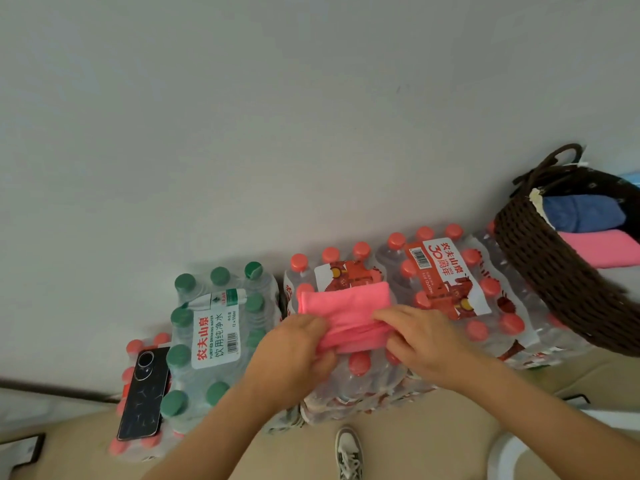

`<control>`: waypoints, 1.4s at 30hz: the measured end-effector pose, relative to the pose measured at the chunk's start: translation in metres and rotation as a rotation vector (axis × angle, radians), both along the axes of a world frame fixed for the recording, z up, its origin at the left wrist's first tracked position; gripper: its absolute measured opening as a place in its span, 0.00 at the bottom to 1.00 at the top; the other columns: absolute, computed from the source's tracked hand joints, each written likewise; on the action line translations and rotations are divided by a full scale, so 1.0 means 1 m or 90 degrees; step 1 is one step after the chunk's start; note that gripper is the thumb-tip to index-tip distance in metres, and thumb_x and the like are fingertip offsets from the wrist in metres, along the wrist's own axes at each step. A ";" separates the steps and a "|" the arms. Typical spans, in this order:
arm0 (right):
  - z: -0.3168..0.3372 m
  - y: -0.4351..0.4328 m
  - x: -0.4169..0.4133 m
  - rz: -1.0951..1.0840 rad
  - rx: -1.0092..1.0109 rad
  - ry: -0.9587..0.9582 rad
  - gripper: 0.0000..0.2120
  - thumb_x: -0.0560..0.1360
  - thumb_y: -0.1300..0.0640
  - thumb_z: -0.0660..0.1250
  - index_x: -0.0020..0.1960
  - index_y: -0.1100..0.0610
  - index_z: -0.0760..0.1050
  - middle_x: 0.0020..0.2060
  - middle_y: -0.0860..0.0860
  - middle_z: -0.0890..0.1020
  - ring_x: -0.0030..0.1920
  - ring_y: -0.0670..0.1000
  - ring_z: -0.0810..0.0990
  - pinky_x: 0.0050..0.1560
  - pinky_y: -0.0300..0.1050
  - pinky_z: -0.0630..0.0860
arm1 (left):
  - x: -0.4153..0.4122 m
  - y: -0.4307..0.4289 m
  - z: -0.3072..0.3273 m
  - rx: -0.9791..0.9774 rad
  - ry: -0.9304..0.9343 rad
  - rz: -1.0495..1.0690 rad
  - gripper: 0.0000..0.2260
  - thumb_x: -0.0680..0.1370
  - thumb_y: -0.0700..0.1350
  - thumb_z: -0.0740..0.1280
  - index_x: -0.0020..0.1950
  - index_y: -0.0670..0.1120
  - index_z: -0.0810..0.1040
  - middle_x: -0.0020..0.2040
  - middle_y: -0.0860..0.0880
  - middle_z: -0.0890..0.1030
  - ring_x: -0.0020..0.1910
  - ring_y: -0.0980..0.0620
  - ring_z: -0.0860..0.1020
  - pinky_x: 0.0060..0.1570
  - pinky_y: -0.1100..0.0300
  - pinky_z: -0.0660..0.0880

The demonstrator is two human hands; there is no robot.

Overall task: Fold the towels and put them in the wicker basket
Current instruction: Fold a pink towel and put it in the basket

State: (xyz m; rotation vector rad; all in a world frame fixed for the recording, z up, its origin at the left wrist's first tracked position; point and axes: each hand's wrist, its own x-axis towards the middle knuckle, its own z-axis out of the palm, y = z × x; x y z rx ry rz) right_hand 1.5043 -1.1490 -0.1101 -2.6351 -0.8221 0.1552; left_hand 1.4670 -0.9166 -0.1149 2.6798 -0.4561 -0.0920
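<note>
Bottle packs (446, 278) bear phone (145, 393), wicker basket (554, 271), pink towel (346, 303).

the label on the green-capped bottle pack (216, 336) reads 农夫山泉, purified drinking water, 饮用纯净水 and 12 x 550ml. the label on the red-capped bottle pack (446, 271) reads 农夫山泉 and 30 周年.

The pink towel (346, 306) is soft, matt cloth, and the wicker basket (540, 271) has a dark brown, rough, ribbed weave holding a blue towel (581, 213) and a second pink towel (599, 252) of the same matt cloth. The bottle packs (446, 289) are clear plastic under glossy, crinkled film with smooth matt caps, the phone (145, 393) has a dark glossy back, and the wall (242, 133) is matt and smooth.
</note>
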 end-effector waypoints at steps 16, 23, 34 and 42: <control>-0.005 0.018 0.054 -0.023 -0.071 -0.004 0.12 0.81 0.54 0.55 0.62 0.51 0.70 0.55 0.49 0.76 0.41 0.55 0.81 0.37 0.51 0.76 | 0.034 -0.008 0.000 -0.254 0.105 0.382 0.05 0.72 0.51 0.70 0.46 0.58 0.80 0.33 0.58 0.81 0.33 0.61 0.78 0.29 0.71 0.71; 0.002 0.019 0.073 -0.069 -0.014 0.084 0.12 0.81 0.50 0.56 0.58 0.48 0.75 0.51 0.45 0.78 0.48 0.46 0.77 0.49 0.44 0.75 | 0.046 -0.009 0.001 -0.164 0.092 0.388 0.17 0.72 0.51 0.69 0.61 0.59 0.76 0.38 0.57 0.79 0.36 0.58 0.78 0.37 0.64 0.74; 0.013 0.004 0.089 0.027 -0.003 0.297 0.15 0.77 0.48 0.64 0.64 0.45 0.73 0.56 0.43 0.75 0.55 0.42 0.74 0.56 0.40 0.71 | 0.043 0.001 -0.010 -0.131 0.089 0.288 0.14 0.71 0.50 0.70 0.56 0.54 0.76 0.49 0.56 0.73 0.46 0.59 0.73 0.46 0.73 0.68; 0.038 0.022 0.094 0.057 -0.018 0.143 0.16 0.78 0.54 0.63 0.66 0.49 0.71 0.55 0.45 0.71 0.53 0.47 0.75 0.57 0.43 0.72 | 0.054 0.006 0.012 -0.158 -0.037 0.258 0.11 0.65 0.42 0.71 0.38 0.54 0.71 0.37 0.57 0.75 0.35 0.57 0.73 0.33 0.66 0.70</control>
